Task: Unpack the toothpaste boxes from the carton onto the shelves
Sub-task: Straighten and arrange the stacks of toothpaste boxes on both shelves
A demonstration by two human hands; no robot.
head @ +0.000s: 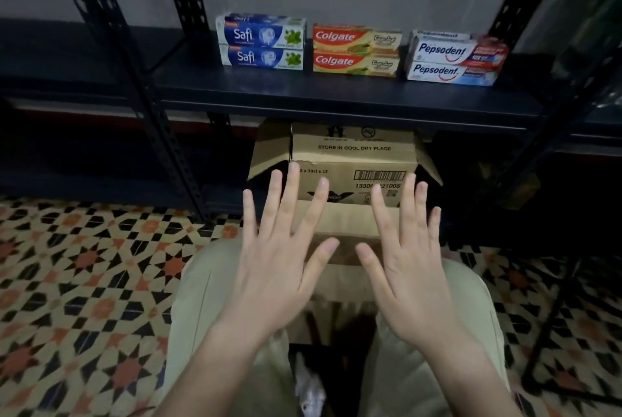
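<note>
Both the left hand [279, 268] and right hand [409, 268] hover empty, fingers splayed wide, above the brown cardboard carton [353, 161], whose dim interior seems empty; stacked toothpaste boxes [356, 50] line the dark metal shelf [336, 93].

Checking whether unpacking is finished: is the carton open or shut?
Open: the carton's flaps stand spread at both sides. Whether anything remains inside, cannot tell; the hands hide it.

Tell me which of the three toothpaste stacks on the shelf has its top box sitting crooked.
The Pepsodent stack, the rightmost. Its top box is skewed against the one beneath, while the Safi stack and Colgate stack sit squarely aligned.
</note>
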